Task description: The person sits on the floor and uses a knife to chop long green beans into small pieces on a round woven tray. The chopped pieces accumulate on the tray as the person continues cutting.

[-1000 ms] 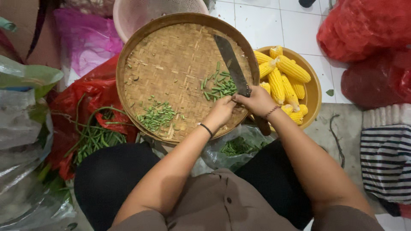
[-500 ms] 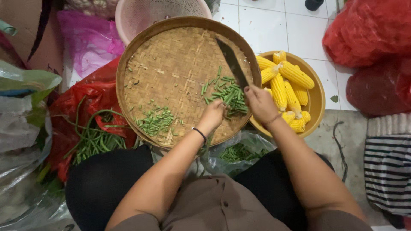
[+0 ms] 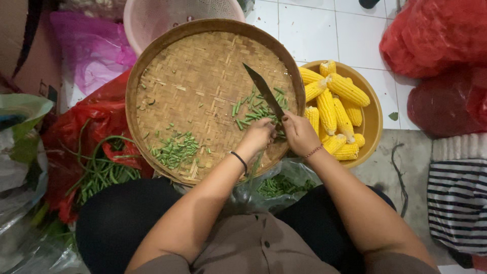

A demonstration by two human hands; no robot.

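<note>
Woven bamboo tray on the lap, round, rim intact. Right hand at the tray's 4 o'clock, fingers wrapped around the handle of a dark knife, blade pointing to 11 o'clock. Left hand just beside it, fingers curled down on a bunch of long beans under the blade. Cut bean pieces piled at 7 o'clock. Yellow bowl of corn cobs touches the tray at 3 o'clock. Uncut beans on a red bag at 8 o'clock.
</note>
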